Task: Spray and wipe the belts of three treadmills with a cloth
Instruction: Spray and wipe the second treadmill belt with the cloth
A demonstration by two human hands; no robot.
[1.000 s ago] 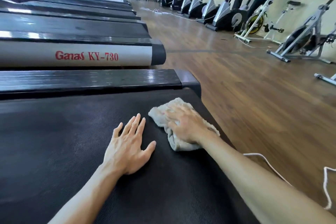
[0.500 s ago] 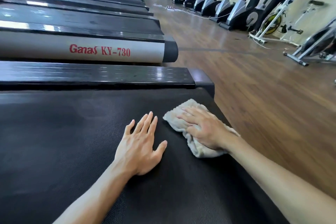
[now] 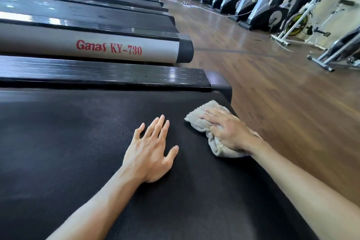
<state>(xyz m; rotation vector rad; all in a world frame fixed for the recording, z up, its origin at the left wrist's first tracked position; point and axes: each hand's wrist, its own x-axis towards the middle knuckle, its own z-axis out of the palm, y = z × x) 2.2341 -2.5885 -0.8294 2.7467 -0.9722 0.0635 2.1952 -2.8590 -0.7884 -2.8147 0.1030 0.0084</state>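
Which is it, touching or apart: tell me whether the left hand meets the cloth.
Apart. The head view shows bare black treadmill belt between the left hand and the beige cloth under the right hand.

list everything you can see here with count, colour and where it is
treadmill belt: one in front, black, textured, fills the lower frame
cloth: one, beige, bunched, on the belt near its far right corner
side rail: one, glossy black, along the belt's far edge
next treadmill: one, grey side with red Ganas KY-730 lettering, behind the rail
more treadmills: a row, dark, count unclear, receding upper left
exercise bikes: a row, grey, black and white, along the right wall
floor: wood, brown, on the right
cables: white, on the far floor
left hand: flat on the belt, fingers straight
right hand: presses the cloth down
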